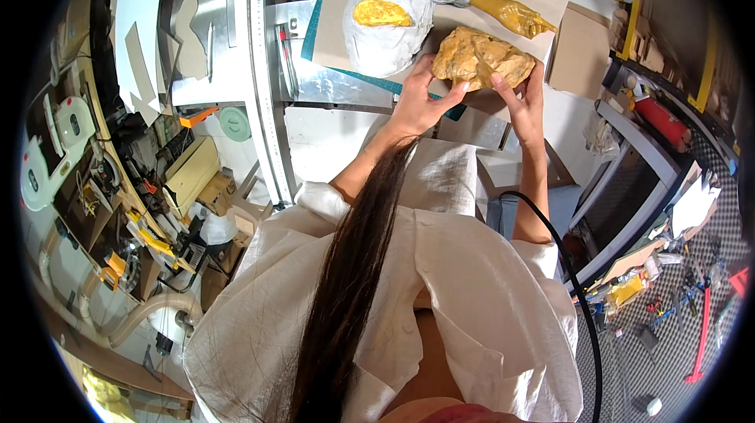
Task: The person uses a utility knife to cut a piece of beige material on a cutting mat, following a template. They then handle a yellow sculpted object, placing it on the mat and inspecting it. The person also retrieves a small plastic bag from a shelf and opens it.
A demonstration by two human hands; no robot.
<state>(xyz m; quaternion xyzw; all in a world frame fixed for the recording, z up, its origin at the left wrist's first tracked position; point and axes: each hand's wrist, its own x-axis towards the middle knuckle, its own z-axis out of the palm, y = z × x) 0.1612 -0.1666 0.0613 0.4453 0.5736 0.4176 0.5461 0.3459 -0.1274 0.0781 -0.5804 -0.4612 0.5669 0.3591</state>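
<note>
A lumpy ochre-brown piece like a rock [464, 53] is held between my two hands near the table's front edge. My left hand [425, 101] is closed on its left lower side, thumb along the near edge. My right hand [525, 101] grips its right end, fingers partly hidden behind it and thumb on the near face. Just beyond lies a sculpted figure wrapped in whitish cloth [385, 42], with a yellow patch [382, 12] on its rounded part. From its sleeve a mustard-coloured sculpted hand [515, 17] points right.
Under the figure is a brown board [334, 38], partly over a green cutting mat [370, 80]. A metal rail [263, 93] runs along the left. Cut sheets [189, 38] lie beyond it. A black cable [578, 289] hangs by my right arm. Tools [700, 321] hang on the right.
</note>
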